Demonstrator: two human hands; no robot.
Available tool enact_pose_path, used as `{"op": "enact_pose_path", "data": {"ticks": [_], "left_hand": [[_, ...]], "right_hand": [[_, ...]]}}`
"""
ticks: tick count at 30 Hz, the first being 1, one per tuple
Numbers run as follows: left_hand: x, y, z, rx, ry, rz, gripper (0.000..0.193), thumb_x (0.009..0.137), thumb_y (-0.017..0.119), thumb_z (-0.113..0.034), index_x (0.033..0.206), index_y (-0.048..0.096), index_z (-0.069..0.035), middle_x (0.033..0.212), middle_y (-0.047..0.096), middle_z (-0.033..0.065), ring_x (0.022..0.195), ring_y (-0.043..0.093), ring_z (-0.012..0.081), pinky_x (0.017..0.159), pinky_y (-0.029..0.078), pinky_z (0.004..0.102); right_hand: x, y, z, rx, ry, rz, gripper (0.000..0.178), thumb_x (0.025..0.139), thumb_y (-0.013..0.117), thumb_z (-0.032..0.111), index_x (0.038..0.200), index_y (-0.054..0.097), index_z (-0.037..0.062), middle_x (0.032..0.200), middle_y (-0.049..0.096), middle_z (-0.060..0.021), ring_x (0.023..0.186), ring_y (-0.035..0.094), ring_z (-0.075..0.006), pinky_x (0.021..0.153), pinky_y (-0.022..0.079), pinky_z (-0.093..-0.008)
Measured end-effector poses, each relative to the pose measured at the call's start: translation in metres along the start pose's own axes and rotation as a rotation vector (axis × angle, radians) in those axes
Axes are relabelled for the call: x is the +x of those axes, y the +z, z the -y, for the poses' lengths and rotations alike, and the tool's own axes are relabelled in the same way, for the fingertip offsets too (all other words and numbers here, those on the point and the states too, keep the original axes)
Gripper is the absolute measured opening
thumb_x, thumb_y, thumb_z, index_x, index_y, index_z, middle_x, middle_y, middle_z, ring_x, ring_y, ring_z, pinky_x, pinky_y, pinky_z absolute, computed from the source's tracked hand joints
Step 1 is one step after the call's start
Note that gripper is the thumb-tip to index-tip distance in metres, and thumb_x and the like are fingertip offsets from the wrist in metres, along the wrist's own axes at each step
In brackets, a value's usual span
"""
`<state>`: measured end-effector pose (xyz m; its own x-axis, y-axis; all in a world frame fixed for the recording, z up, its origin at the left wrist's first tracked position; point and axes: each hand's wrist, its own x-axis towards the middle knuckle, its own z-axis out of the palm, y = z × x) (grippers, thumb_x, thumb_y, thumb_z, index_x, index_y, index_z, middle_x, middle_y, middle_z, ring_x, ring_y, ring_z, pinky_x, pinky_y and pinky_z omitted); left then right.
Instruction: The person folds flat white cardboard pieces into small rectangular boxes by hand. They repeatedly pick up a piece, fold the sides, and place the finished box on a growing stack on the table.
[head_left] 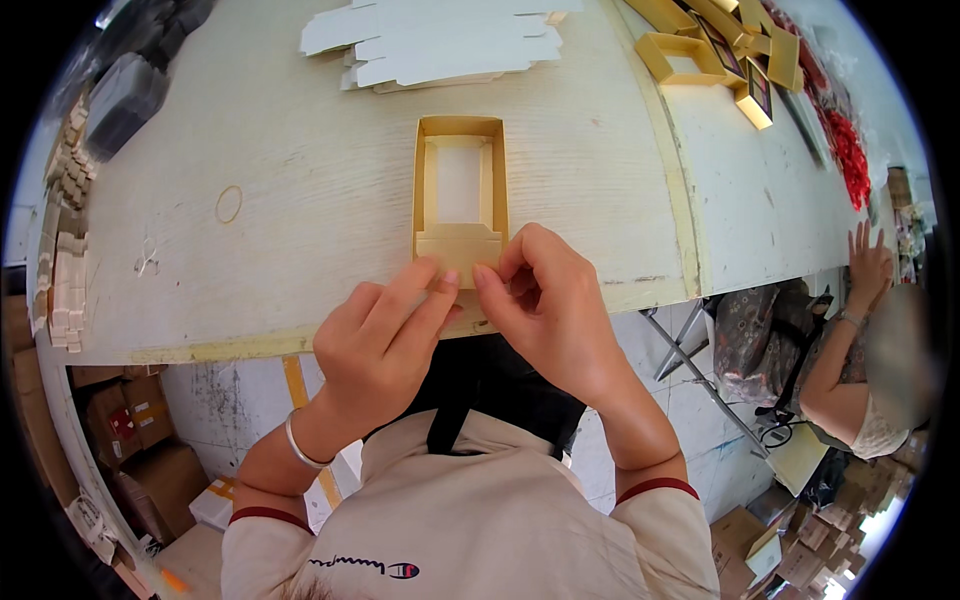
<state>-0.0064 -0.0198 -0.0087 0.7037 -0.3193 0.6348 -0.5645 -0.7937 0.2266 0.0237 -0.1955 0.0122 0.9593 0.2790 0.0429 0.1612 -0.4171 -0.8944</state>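
Observation:
A gold cardboard box (422,180), open at the top with a pale rectangle showing in its base, lies on the table right in front of me. Its near end is an unfolded flap at the table's front edge. My left hand (385,320) pinches the flap's left side with thumb and fingers. On the flap's right side, my right hand (545,300) grips with thumb and bent forefinger. Both hands partly cover the near end of the box.
Flat white card blanks (440,40) are stacked at the far side. Several finished gold boxes (680,58) lie at the far right, near red material (848,155). A rubber band (229,204) and scissors-like thin item (147,258) rest at left. Another person's hand (868,262) is at the right edge.

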Motion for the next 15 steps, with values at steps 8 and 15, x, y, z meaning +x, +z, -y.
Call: {"op": "enact_pose_path", "data": {"ticks": [8,15], "left_hand": [[0.004,0.005,0.01,-0.158,-0.014,0.003,0.026,0.065,0.066,0.003,0.091,0.069,-0.001,0.089,0.065,0.0067,0.06,0.058,0.0185,0.049,0.047,0.0277],[0.013,0.004,0.003,-0.14,-0.077,0.161,0.02,0.071,0.065,0.003,0.09,0.065,-0.002,0.085,0.062,0.0065,0.062,0.06,0.0212,0.05,0.048,0.0286]], "right_hand": [[-0.009,0.004,-0.009,-0.274,-0.27,-0.072,0.02,0.081,0.07,0.005,0.096,0.058,0.0017,0.091,0.047,-0.0135,0.07,0.054,-0.0269,0.056,0.045,-0.0361],[-0.006,0.007,-0.015,-0.402,-0.391,-0.065,0.018,0.074,0.068,-0.002,0.089,0.057,0.0005,0.091,0.043,-0.0126,0.077,0.054,-0.0283,0.059,0.046,-0.0362]]}}
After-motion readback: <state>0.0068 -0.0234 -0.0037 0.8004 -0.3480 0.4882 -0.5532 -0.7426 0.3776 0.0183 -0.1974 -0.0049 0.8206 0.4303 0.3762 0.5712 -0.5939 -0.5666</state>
